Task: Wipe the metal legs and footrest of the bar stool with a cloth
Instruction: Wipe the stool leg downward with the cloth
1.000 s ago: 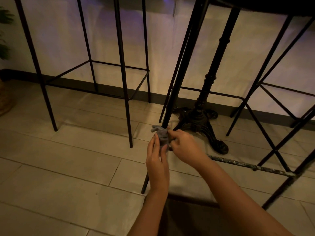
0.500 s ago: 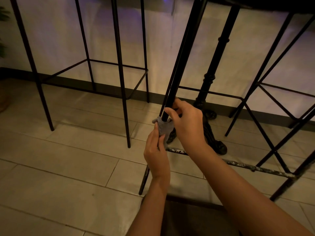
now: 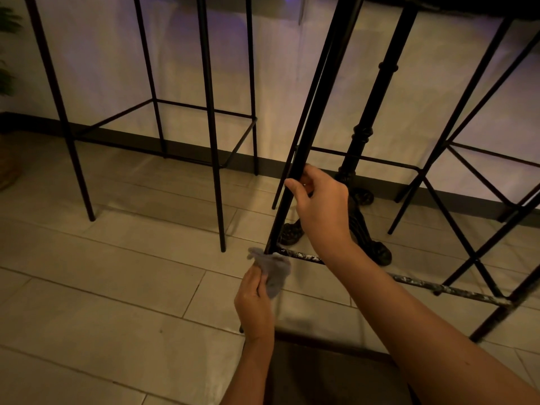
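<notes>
Your right hand (image 3: 320, 204) is gripping the stool leg (image 3: 295, 176) above the footrest (image 3: 415, 283), while your left hand (image 3: 254, 302) is pinching the grey cloth (image 3: 273, 268) against the leg-footrest joint.

A single head-worn camera looks forward and down from low, near the floor (image 3: 87, 287), toward a pale wall (image 3: 181, 68) with a dark baseboard. It sits close to the nearest stool leg (image 3: 309, 130), with both forearms reaching in from the bottom edge and the hands at mid-frame. Its wide lens bends the tile lines, and no second view overlaps it.
</notes>
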A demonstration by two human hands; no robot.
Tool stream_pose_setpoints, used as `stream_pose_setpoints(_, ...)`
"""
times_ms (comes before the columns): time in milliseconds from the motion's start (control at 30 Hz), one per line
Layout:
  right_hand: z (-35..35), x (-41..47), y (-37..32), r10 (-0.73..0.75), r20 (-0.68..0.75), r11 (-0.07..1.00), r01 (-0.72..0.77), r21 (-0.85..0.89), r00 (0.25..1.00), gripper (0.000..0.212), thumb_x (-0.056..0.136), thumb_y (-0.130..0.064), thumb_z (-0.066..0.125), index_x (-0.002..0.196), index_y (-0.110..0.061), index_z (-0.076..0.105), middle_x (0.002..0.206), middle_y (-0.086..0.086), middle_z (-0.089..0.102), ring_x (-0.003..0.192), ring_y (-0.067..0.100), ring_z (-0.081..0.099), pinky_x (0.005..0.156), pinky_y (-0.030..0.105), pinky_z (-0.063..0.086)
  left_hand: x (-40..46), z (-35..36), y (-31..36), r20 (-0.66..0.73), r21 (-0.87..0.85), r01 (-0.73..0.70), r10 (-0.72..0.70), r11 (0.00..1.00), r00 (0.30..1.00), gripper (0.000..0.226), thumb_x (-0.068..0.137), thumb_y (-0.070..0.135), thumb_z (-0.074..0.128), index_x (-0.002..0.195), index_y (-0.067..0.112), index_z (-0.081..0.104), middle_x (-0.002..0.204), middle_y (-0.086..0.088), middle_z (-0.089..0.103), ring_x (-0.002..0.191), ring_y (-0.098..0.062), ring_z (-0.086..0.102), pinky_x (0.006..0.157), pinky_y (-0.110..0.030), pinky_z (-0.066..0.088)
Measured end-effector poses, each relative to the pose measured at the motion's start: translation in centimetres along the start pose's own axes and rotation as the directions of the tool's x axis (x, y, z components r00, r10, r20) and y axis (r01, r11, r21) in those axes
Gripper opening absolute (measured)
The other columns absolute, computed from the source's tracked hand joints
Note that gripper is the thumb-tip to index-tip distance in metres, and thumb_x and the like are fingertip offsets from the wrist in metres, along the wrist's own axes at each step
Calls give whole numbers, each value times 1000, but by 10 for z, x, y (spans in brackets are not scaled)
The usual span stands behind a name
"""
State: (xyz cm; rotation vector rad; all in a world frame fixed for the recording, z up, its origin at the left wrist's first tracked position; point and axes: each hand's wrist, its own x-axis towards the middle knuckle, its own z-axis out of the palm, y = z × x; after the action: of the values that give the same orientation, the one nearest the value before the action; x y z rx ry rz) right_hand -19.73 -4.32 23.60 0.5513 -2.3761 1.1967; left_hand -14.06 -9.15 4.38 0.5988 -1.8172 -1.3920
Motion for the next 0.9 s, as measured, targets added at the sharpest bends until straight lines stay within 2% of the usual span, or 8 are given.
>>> stream_pose_setpoints(100,1,-1,0,-5,-1,1000,5,6,1000,22,89,-24,59,107,-12,63,88,4,65,85,18,59,76,41,53,-6,-3,0,23,15,13,-13,1000,1000,34,88,4,56,122,4,55,119,-7,61,110,-8,52,88,4,32)
stream_pose_setpoints(233,2,-1,0,0,-4,1000,0,11,1000,22,89,-24,59,107,-10,63,89,5,65,84,17,59,75,38,53,-5,3,20,18,-107,8,-6,994,1000,39,87,13,56,125,4,51,126,-7,57,121,-14,49,100,-20,40)
stream_pose_setpoints(267,2,-1,1,-1,-3,1000,1,9,1000,23,89,-24,59,107,-10,62,88,5,64,84,17,59,74,37,54,-4,6,23,-4,-133,24,-25,991,1000,40,87,14,57,125,4,51,126,-7,57,121,-14,49,100,-20,40)
stream_pose_setpoints(333,2,-1,2,-9,-4,1000,9,4,1000,22,89,-25,58,106,-10,62,88,5,64,82,16,58,73,37,53,-1,11,28,-55,-198,54,-66,979,996,38,86,11,58,123,3,53,122,-5,58,117,-10,51,96,-14,42)
stream_pose_setpoints(433,3,-1,5,-29,-15,1000,29,-5,999,20,90,-25,58,102,-10,63,85,5,64,81,18,58,72,39,53,7,16,38,-101,-304,95,-131,948,986,32,86,10,59,118,6,58,112,-1,63,107,-2,57,89,-14,46)
stream_pose_setpoints(533,5,0,7,-33,-19,999,33,-9,999,22,89,-26,58,104,-10,63,86,5,64,83,19,58,73,40,52,15,19,44,-122,-402,143,-208,905,971,24,86,8,59,108,16,62,100,5,65,97,3,60,82,-10,47)
stream_pose_setpoints(733,7,0,8,-31,-24,1000,31,-1,999,27,90,-26,58,112,-11,61,91,5,64,88,20,58,77,40,52,17,20,38,-116,-429,176,-247,886,962,18,86,6,60,96,20,65,92,4,67,91,-4,63,80,-17,51)
stream_pose_setpoints(900,5,-2,6,-42,-24,999,42,-3,999,24,90,-24,58,108,-10,62,89,4,64,86,20,58,76,41,52,18,15,34,-69,-455,228,-289,861,955,19,85,5,60,89,23,66,88,4,67,89,-10,64,81,-25,52)
